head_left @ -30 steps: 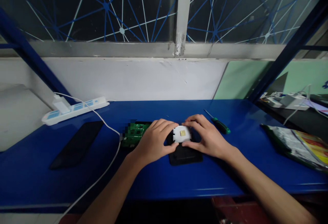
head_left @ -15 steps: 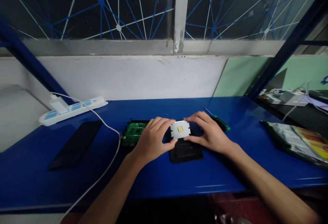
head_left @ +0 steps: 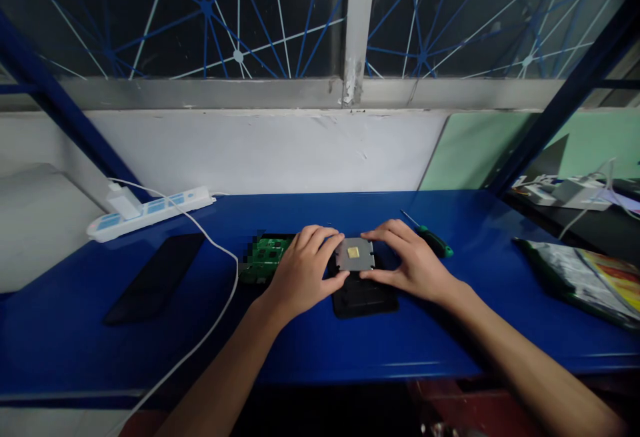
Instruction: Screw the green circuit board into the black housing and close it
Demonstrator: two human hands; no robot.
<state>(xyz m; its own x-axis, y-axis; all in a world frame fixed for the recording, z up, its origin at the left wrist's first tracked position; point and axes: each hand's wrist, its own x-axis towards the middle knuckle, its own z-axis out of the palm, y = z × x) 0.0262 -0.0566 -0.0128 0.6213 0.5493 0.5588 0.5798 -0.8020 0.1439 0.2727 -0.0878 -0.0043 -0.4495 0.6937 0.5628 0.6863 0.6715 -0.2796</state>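
two hands hold one grey metal plate [head_left: 361, 264] between them, above one black case part [head_left: 367, 298] near the middle of one blue table [head_left: 320, 360]. the left hand [head_left: 304, 270] pinches the plate at its left end, with the fingers at the upper corner and the thumb at the lower one. the right hand [head_left: 416, 262] pinches the right end in the same way, fingers above and thumb below. one small gold-coloured square pad [head_left: 353, 252] sits near the centre of the plate's upward face, and small dark notches show along the plate's side edges. whether the plate touches the case part under it cannot be told.

one green circuit board [head_left: 270, 252] lies just beside the left hand, partly covered by it, with its far left end blurred into blocks. one screwdriver [head_left: 434, 241] with a green and black handle lies beyond the right hand, its shaft pointing away to the upper left. one flat black slab [head_left: 155, 280] lies to the left, well apart from the hands. behind it, one white power strip [head_left: 167, 208] carries one white plug [head_left: 123, 201]. one white cable [head_left: 223, 248] curves from the plug past the circuit board to the near edge. one shiny printed bag [head_left: 583, 280] lies at the far right.
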